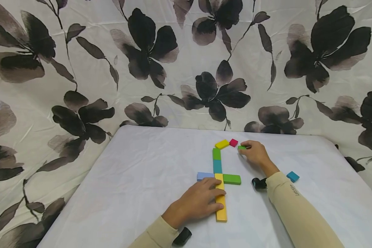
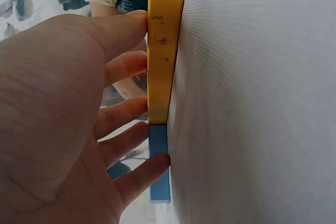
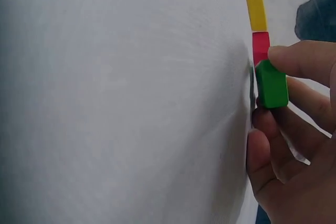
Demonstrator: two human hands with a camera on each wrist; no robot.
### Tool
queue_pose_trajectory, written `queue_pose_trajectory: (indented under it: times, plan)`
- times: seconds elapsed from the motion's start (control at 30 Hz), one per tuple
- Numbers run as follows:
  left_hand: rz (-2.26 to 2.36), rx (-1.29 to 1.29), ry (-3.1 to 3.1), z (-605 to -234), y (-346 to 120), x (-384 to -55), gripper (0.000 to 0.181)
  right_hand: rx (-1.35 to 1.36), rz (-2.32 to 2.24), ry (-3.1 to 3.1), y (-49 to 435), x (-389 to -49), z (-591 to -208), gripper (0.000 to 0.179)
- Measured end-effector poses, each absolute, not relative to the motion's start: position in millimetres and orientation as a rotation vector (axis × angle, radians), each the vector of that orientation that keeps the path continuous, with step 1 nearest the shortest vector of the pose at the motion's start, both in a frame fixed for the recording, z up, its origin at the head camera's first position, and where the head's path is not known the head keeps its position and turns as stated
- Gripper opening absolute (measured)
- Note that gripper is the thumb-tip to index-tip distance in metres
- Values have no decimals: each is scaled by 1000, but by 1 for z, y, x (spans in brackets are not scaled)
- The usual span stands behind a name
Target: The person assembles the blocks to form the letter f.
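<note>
My left hand [image 1: 196, 199] lies over a long yellow block [image 1: 221, 217], fingers extended and touching it. The left wrist view shows the fingertips along its side, with the lower ones at the blue block [image 2: 159, 182]. My right hand [image 1: 256, 153] pinches a small green block [image 3: 273, 87] between thumb and fingers, beside the red block [image 1: 234, 142] at the upper end of the row. From the yellow block upward run a teal block [image 1: 217, 166], a green block [image 1: 216, 154] and a tilted short yellow block [image 1: 222, 144]. Right of the long yellow block's top lies a longer green block [image 1: 232, 179].
A loose blue block [image 1: 293, 176] sits right of my right forearm. A white cloth [image 1: 136, 172] covers the table, whose far edge runs just beyond the blocks. Behind it hangs a floral cloth [image 1: 179, 72]. Each wrist carries a black device [image 1: 182, 237].
</note>
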State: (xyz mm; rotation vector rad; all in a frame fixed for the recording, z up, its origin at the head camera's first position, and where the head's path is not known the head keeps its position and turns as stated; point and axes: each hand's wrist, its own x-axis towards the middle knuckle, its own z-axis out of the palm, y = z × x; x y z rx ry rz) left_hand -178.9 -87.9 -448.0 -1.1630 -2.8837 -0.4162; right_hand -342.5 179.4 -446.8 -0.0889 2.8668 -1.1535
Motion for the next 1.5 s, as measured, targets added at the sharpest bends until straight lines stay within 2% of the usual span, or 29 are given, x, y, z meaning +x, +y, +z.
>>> queue_pose_trajectory:
  times: [0.57, 0.97, 1.17, 1.5]
  plan:
    - [-411, -1177, -2897, -446, -81, -179, 41, -77, -1106, 2840, 184, -352, -441, 40]
    - [-403, -1187, -2894, -445, -78, -180, 40, 7, -1155, 2822, 187, -352, -441, 51]
    - [-405, -1180, -2903, -445, -78, -180, 40, 44, -1267, 2797, 194, -342, -445, 59]
    - [-393, -1149, -2898, -448, -82, -178, 40, 71, -1518, 2739, 200, -312, -445, 52]
